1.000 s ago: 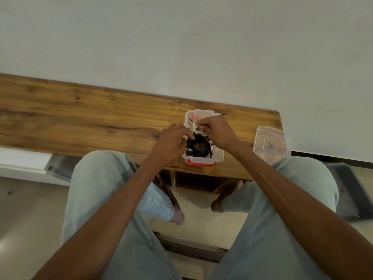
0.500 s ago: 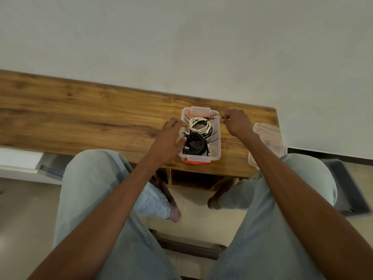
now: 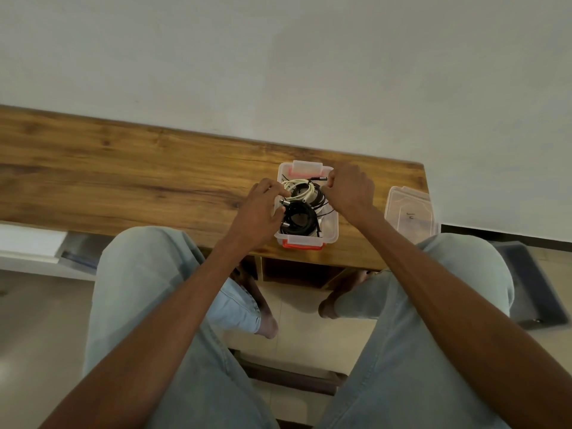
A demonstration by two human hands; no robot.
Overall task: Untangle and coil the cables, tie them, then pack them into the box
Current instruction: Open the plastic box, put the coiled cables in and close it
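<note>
Clear plastic box (image 3: 328,224) with orange latch, near the right end of the wooden bench (image 3: 123,181), at its front edge. Inside the box: white cable coil (image 3: 299,191) in the far half, black cable coil (image 3: 298,218) in the near half, a loose black end with plug (image 3: 318,178) lying toward the far right corner. Left hand (image 3: 258,213) at the left wall of the box, fingers curled over the rim and touching the coils; whether gripping a strand, cannot tell. Right hand (image 3: 349,188) at the far right corner of the box, fingertips pinched together, apparently on the loose black end.

Step judged in hand: tucking stray ends below the rim. Best done by steadying the box from the left, feeding the plug under a coil, pressing both coils flat for lid clearance.

Right of the box: clear lid (image 3: 410,213) overhanging the bench end. Behind the box: plain pale wall (image 3: 278,72). Below: tiled floor (image 3: 297,323).
</note>
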